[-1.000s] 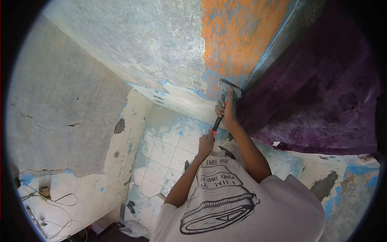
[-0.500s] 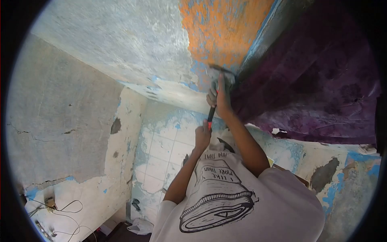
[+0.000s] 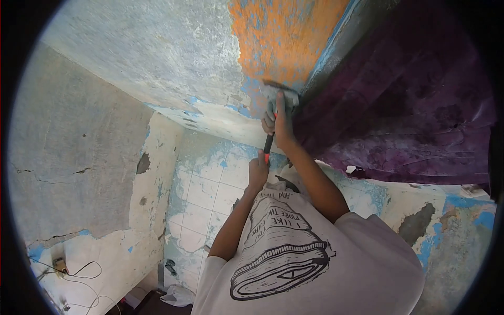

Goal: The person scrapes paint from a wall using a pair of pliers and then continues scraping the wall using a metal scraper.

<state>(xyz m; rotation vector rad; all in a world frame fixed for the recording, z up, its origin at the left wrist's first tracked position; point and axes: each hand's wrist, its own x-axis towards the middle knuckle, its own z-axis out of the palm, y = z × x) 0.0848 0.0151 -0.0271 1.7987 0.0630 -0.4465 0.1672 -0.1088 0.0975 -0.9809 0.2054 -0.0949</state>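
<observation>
Head view, the only one. Camera looks steeply along the person's own body, so the room reads tilted.

Right hand is raised, fingers wrapped tight around the upper handle of a scraper, just below the blade. Grip is closed on the tool. One finger lies extended along the back of the blade.

Left hand sits lower, closed around the tail end of the same handle. The red-and-black handle section shows between the two hands.

Scraper blade is wide, grey and flat, pressed against the wall right at the lower edge of the orange paint patch. It sits where orange meets blue flecks and bare grey plaster. Just right of the blade, the wall corner turns to a dark purple surface.

Both forearms run up from a pale T-shirt with a dark line print and text.

Below the hands: tiled floor, pale squares with worn blue paint. The adjoining wall has grey cement patches and cracks. Lower left: a black cable loops along the floor edge beside a small fitting. A crumpled white bag lies at the bottom, near the floor corner.
</observation>
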